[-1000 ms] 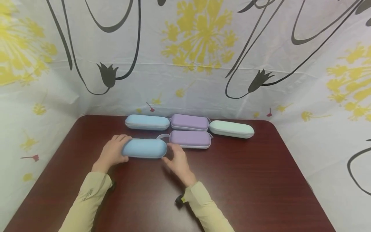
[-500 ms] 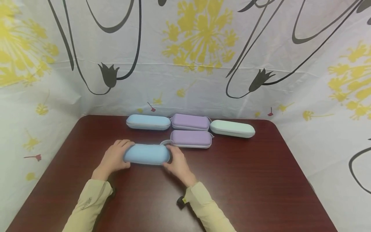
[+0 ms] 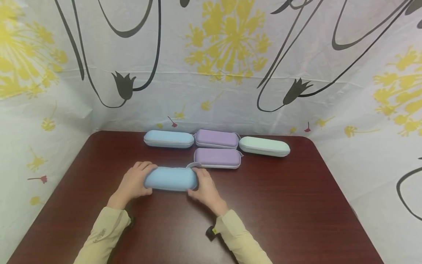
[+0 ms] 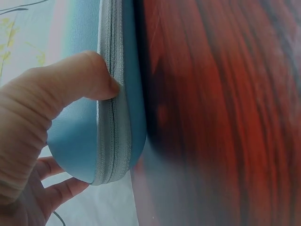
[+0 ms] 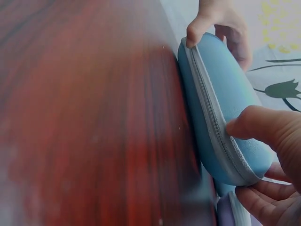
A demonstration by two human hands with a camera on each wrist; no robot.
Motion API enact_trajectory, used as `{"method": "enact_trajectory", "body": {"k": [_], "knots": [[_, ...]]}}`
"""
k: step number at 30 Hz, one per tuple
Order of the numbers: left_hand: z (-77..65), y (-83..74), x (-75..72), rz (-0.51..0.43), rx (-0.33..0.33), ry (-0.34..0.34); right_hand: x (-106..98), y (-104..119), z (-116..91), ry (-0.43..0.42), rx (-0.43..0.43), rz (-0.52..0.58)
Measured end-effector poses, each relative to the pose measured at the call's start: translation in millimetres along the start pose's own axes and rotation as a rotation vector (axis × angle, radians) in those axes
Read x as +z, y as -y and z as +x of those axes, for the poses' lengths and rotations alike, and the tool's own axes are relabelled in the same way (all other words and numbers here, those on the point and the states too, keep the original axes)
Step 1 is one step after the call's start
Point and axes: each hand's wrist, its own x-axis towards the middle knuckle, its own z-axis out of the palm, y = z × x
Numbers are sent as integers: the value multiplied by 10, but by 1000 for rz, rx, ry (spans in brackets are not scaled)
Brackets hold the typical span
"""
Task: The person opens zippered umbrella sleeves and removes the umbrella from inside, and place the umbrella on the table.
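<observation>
You are gripping the near light-blue zippered case (image 3: 170,179) at both ends: your left hand (image 3: 134,182) is curling round its 9 o'clock end, your right hand (image 3: 205,189) round its 3 o'clock end, both thumbs pressing the zipper band (image 4: 113,141). Whether the underside is touching the tabletop (image 3: 280,205) is hard to tell. Relative to it, the far light-blue case (image 3: 169,138) is lying at 12 o'clock; the near purple case (image 3: 217,157), far purple case (image 3: 216,138) and mint-green case (image 3: 264,146) are lying around 2 o'clock.

soft glare on tabletop (image 3: 174,229); wrist views blurry, perhaps
</observation>
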Motion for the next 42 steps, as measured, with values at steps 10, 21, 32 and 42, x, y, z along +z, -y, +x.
{"method": "enact_trajectory", "body": {"k": [10, 21, 32, 42], "knots": [[46, -166, 43, -22, 17, 11, -132, -40, -114, -13, 0, -37], [126, -400, 133, -37, 58, 17, -363, -167, -257, 3, 14, -66], [228, -697, 215, 26, 64, 59, -593, -335, -414, 21, 28, -62], [333, -844, 264, 23, 72, 60, -702, -454, -472, 5, 25, -67]]}}
